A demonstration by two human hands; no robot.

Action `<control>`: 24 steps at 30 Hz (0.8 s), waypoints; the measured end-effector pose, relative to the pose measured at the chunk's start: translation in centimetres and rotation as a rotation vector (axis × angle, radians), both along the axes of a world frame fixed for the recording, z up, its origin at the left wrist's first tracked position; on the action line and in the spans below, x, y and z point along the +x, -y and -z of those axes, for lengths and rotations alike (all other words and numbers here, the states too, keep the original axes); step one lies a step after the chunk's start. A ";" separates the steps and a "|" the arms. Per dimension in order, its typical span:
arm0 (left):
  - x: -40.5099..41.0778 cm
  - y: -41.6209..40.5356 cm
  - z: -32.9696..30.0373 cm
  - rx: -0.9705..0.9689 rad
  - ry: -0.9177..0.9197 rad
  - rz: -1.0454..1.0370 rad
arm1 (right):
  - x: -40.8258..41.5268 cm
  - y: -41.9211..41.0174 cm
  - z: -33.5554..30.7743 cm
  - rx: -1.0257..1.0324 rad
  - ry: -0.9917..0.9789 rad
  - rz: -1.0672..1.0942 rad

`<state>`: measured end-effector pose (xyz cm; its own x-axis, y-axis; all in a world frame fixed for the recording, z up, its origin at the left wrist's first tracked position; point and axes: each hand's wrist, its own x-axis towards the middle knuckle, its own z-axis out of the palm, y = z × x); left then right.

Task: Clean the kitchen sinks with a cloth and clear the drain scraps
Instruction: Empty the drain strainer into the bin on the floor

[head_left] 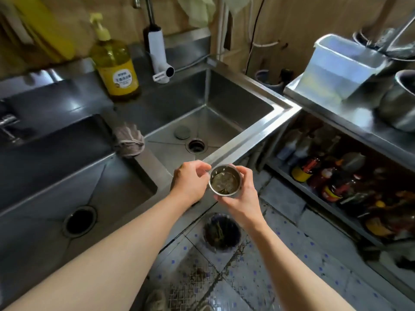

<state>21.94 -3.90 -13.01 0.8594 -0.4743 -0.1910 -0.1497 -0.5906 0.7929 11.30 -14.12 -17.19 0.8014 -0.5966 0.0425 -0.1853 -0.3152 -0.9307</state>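
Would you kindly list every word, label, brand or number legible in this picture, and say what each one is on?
No text here can be read for certain.
Yellow soap bottle: the round white label carries printed characters, too blurred to read.
White faucet attachment: a small tag near its spout, with nothing legible.
Sauce bottles on the lower shelf: coloured labels, too small and blurred to read.

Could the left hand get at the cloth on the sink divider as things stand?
Probably yes. The cloth lies uncovered on the divider, nothing between. But the left hand pinches the strainer basket, also held by the right hand, so it must let go first.
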 end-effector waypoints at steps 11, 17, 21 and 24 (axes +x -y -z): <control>5.8 -14.0 -3.4 0.009 -0.002 -0.361 | 9.8 -11.7 -2.9 -0.061 -0.008 -0.357; 8.9 -23.1 -3.0 0.039 -0.010 -0.567 | 14.7 -19.8 -2.6 -0.124 -0.046 -0.485; 10.5 -28.3 -1.9 0.064 -0.021 -0.650 | 16.8 -24.1 -2.3 -0.188 -0.118 -0.588; 11.6 -31.6 -0.8 0.052 -0.037 -0.695 | 18.5 -26.8 -2.2 -0.108 -0.202 -0.607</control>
